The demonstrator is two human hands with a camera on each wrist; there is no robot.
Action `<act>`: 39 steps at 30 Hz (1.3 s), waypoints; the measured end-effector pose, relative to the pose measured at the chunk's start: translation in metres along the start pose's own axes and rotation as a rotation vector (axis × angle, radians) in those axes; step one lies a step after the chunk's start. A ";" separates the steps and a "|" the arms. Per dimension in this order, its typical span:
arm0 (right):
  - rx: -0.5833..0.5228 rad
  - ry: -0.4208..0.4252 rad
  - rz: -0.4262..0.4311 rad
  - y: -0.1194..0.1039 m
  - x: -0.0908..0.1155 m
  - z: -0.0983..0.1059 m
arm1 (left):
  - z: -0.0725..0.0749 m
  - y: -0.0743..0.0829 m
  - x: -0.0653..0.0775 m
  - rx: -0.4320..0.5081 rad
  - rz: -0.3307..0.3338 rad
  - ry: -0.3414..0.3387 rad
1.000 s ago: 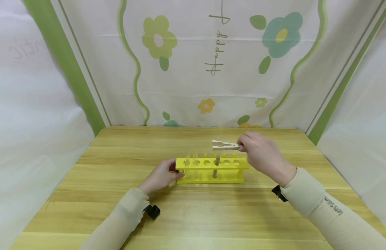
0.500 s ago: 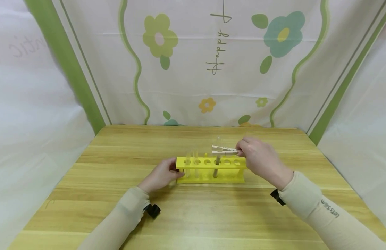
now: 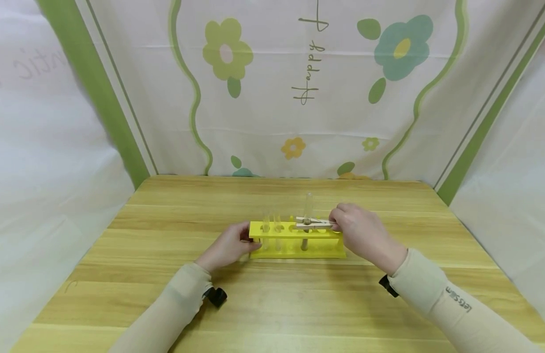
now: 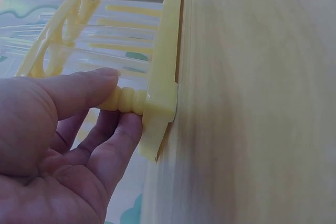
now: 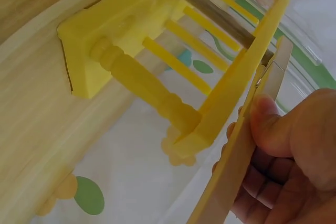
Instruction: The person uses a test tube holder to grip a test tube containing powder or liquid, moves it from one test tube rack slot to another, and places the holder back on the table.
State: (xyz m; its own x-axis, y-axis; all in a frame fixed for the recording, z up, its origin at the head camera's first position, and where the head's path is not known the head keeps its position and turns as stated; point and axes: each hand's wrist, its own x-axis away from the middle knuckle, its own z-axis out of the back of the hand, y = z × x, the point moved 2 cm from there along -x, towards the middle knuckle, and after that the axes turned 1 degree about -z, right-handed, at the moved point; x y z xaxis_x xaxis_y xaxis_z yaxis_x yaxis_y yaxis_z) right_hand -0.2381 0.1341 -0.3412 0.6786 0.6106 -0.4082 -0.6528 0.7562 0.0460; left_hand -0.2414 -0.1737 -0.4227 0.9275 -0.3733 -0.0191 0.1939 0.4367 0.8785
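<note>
Wooden clamp (image 3: 314, 226) lower, near-level, leftward-pointing.

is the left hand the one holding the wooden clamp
No, the right hand holds the wooden clamp, while the left hand pinches the end post of the yellow rack.

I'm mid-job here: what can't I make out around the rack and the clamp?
Clamp tail: cut off by the bottom edge in the right wrist view, covered by the right hand in the head view.
Rack, upper right corner: behind the right hand in the head view.
Clear tubes' tops: cut off by the left edge in the left wrist view.
How firmly the clamp grips the dark tube: too small in the head view.
</note>
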 end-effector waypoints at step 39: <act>0.010 -0.057 -0.035 -0.003 -0.001 0.015 | 0.000 0.001 0.003 0.031 -0.016 0.014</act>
State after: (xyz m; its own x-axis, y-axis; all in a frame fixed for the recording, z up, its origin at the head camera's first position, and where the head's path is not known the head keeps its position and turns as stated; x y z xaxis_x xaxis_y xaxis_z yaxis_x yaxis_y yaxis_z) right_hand -0.2314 0.1352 -0.3272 0.7194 0.5959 -0.3570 -0.6251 0.7794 0.0413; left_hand -0.2384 -0.1740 -0.4219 0.9289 -0.3681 -0.0401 0.1989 0.4047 0.8926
